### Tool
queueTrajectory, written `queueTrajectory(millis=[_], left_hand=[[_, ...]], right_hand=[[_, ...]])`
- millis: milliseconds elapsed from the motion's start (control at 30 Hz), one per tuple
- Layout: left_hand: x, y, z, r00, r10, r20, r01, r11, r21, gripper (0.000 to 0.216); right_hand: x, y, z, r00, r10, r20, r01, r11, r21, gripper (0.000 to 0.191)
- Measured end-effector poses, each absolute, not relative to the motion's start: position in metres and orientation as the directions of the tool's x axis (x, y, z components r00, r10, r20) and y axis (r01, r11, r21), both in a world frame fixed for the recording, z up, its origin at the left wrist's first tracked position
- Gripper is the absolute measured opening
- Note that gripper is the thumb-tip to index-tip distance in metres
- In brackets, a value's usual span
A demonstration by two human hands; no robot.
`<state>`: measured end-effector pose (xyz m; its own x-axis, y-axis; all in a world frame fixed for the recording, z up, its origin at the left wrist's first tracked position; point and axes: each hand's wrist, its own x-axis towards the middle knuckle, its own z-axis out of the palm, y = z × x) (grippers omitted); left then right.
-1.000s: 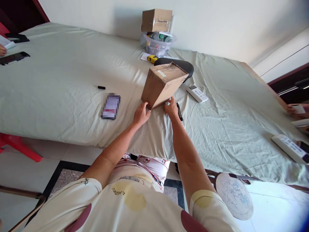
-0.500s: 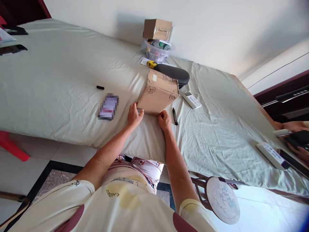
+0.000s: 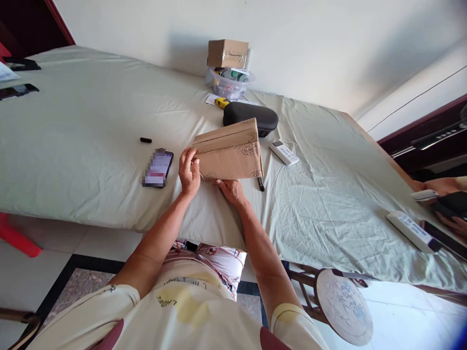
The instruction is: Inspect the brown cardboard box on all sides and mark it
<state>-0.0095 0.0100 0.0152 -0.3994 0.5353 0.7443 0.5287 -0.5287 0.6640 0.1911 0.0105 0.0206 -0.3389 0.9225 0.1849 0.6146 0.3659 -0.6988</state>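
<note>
Both my hands grip a brown cardboard box (image 3: 228, 158) with dark scribbles on its faces, tilted above the cloth-covered table. My left hand (image 3: 190, 172) holds its left end, fingers on the upper edge and thumb on the near face. At the lower near edge, my right hand (image 3: 232, 191) grips with the thumb showing, its other fingers partly hidden beneath. A black marker (image 3: 260, 184) pokes out from behind the box's right corner. Left of my left hand lie a phone (image 3: 158, 169) with a partly blurred screen and a small black cap (image 3: 146, 140).
Behind the box sit a black case (image 3: 250, 116), a yellow tape measure (image 3: 222, 102) and a plastic tub (image 3: 229, 87) topped by a smaller carton (image 3: 228, 53). A white device (image 3: 284, 153) lies to the right. Another person's hand (image 3: 456, 226) shows at the right edge. A round stool (image 3: 343, 306) stands below.
The box has been turned and tipped, so a different scribbled side and a seam face me. My left hand has shifted up its left end; my right hand has slid left along the lower edge.
</note>
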Motion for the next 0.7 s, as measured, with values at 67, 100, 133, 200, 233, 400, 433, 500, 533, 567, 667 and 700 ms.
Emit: queueTrajectory(millis=[67, 100, 133, 200, 233, 400, 433, 500, 533, 567, 667, 700], left_hand=[[-0.014, 0.011, 0.017, -0.411, 0.525, 0.745, 0.523, -0.534, 0.665, 0.043], [-0.016, 0.012, 0.018, -0.415, 0.517, 0.748, 0.535, -0.527, 0.661, 0.044], [-0.018, 0.012, 0.019, -0.416, 0.507, 0.755, 0.556, -0.514, 0.653, 0.044], [-0.020, 0.011, 0.021, -0.411, 0.481, 0.774, 0.612, -0.484, 0.625, 0.044], [-0.021, 0.011, 0.022, -0.400, 0.470, 0.786, 0.636, -0.475, 0.608, 0.044], [-0.017, 0.009, 0.022, -0.300, 0.489, 0.819, 0.684, -0.489, 0.542, 0.046], [-0.015, 0.009, 0.022, -0.293, 0.495, 0.818, 0.684, -0.489, 0.541, 0.045], [-0.014, 0.010, 0.020, -0.293, 0.502, 0.814, 0.677, -0.493, 0.547, 0.043], [-0.013, 0.010, 0.019, -0.293, 0.504, 0.812, 0.666, -0.502, 0.552, 0.042], [-0.012, 0.009, 0.019, -0.292, 0.510, 0.809, 0.650, -0.515, 0.559, 0.041], [-0.011, 0.008, 0.019, -0.274, 0.553, 0.787, 0.602, -0.539, 0.589, 0.039], [-0.010, 0.007, 0.019, -0.263, 0.572, 0.777, 0.594, -0.539, 0.598, 0.038]], right_hand=[[0.187, 0.006, 0.025, -0.353, 0.928, 0.116, 0.606, 0.322, -0.728, 0.056], [0.185, 0.003, 0.028, -0.363, 0.928, 0.087, 0.597, 0.303, -0.743, 0.057], [0.185, 0.000, 0.031, -0.383, 0.922, 0.061, 0.581, 0.292, -0.759, 0.059], [0.186, -0.006, 0.038, -0.472, 0.882, 0.012, 0.510, 0.284, -0.812, 0.058], [0.188, -0.009, 0.041, -0.533, 0.846, -0.018, 0.456, 0.269, -0.848, 0.056], [0.202, -0.015, 0.044, -0.231, 0.954, 0.190, 0.244, 0.246, -0.938, 0.053], [0.206, -0.013, 0.043, -0.035, 0.956, 0.290, 0.260, 0.289, -0.921, 0.051], [0.216, -0.006, 0.038, 0.320, 0.838, 0.442, 0.342, 0.332, -0.879, 0.050], [0.221, -0.001, 0.036, 0.428, 0.768, 0.476, 0.382, 0.324, -0.866, 0.051], [0.225, 0.003, 0.033, 0.480, 0.729, 0.487, 0.404, 0.309, -0.861, 0.051], [0.233, 0.009, 0.028, 0.472, 0.723, 0.505, 0.433, 0.309, -0.847, 0.060], [0.233, 0.009, 0.027, 0.439, 0.734, 0.518, 0.453, 0.317, -0.833, 0.063]])
